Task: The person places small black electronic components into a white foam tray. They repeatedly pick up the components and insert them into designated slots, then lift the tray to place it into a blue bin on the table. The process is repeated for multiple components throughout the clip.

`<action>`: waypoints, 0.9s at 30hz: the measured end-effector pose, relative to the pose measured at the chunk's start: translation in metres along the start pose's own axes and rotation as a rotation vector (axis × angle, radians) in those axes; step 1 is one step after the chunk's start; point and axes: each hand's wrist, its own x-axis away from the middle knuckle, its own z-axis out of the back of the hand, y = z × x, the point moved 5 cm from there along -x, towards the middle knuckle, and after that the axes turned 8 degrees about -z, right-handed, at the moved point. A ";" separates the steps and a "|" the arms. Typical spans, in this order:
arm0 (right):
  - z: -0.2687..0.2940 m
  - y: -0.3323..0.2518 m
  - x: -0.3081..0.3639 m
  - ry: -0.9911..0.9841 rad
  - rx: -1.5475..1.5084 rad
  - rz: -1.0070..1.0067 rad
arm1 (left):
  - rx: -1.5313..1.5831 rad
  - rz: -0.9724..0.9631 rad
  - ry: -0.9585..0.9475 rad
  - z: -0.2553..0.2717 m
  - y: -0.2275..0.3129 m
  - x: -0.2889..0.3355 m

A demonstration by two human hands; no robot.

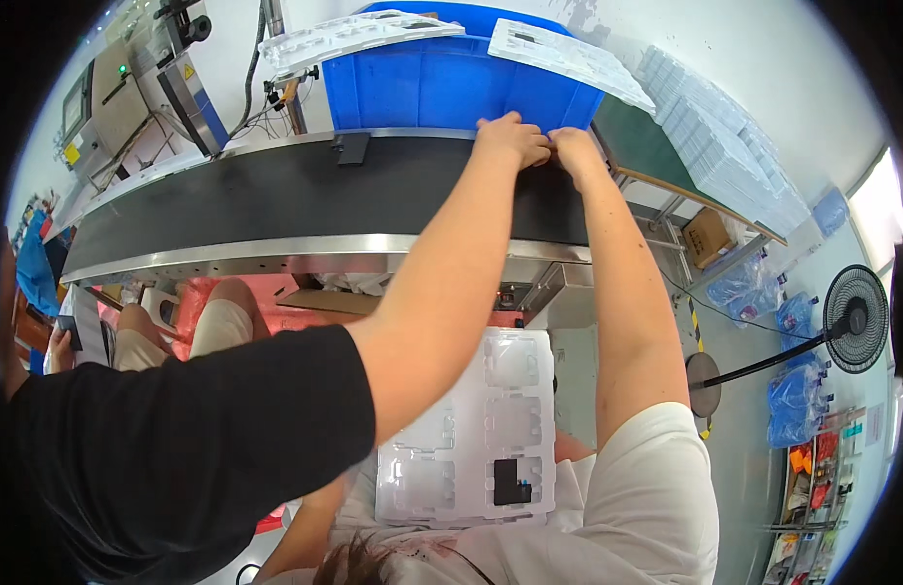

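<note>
My right hand reaches far over the black conveyor belt to its back edge, fingers curled in. What the fingers hold, if anything, is too small to make out. Close beside it is a co-worker's hand, its black-sleeved arm crossing in front of me from the left. On my lap lies a white plastic tray with moulded pockets, a flat black part in its near right pocket. Of my left arm only the forearm shows; the co-worker's sleeve covers the hand.
Behind the belt stands a blue bin with white trays across its rim. Another black part rests on the belt. Stacked white trays occupy a green table at right, near a floor fan. A seated person's knees show at left.
</note>
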 end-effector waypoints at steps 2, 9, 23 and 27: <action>-0.008 0.003 0.000 0.010 0.201 0.091 | -0.051 0.071 -0.007 0.004 -0.021 0.026; -0.020 -0.052 0.034 0.206 -0.040 -0.084 | -0.106 0.144 -0.017 0.014 -0.041 0.057; -0.110 -0.137 0.014 -0.127 0.495 -0.157 | -0.066 0.217 -0.023 0.013 -0.046 0.062; -0.125 -0.148 0.013 -0.167 0.526 -0.158 | -0.092 0.154 0.004 0.017 -0.045 0.057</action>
